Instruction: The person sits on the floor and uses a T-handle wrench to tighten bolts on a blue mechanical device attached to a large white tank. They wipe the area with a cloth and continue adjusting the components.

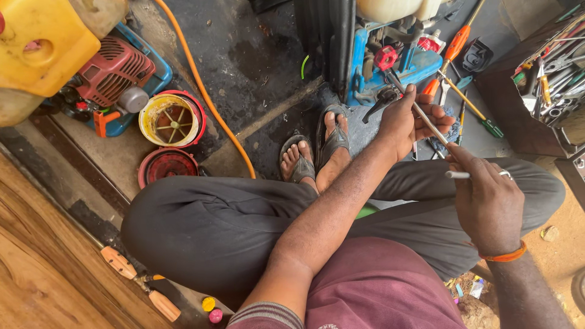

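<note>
I see the left hand (407,125) gripping a thin metal rod (426,122) steady; the right hand (487,201) pinches a short tube (457,175) beside it.

Single head-mounted view, looking steeply down from above the seated person's lap. Close range: the left hand (407,125) and right hand (487,201) sit right of centre; floor beyond the grip, probably slightly distorted at edges.

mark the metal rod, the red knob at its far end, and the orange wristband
metal rod (429,122), head view, on the bare shaft between the two hands
red knob (385,57), head view, on its top face
orange wristband (509,256), head view, on the band across the right wrist
</note>
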